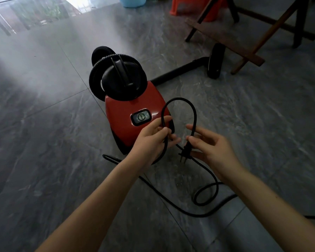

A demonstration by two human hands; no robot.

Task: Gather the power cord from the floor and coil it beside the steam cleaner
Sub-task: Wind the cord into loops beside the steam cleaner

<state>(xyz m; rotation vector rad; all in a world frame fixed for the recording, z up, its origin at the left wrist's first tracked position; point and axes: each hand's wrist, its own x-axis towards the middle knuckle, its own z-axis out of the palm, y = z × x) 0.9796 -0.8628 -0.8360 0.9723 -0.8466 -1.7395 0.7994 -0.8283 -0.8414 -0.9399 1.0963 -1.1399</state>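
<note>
A red steam cleaner (127, 113) with a black ribbed hose on top stands on the grey tile floor. Its black power cord (205, 190) loops across the floor in front of it and trails off to the right. My left hand (151, 139) pinches the cord, which rises in one upright loop (178, 100) over to my right hand (209, 148). That hand holds the cord just above the plug (185, 153), whose prongs hang downward. Both hands are in front of the cleaner, about level with its lower body.
A black wand and floor head (215, 60) lie behind the cleaner to the right. Wooden folding furniture legs (247, 44) stand at the upper right, with an orange stool (193, 8) and a blue bucket (132, 1) beyond.
</note>
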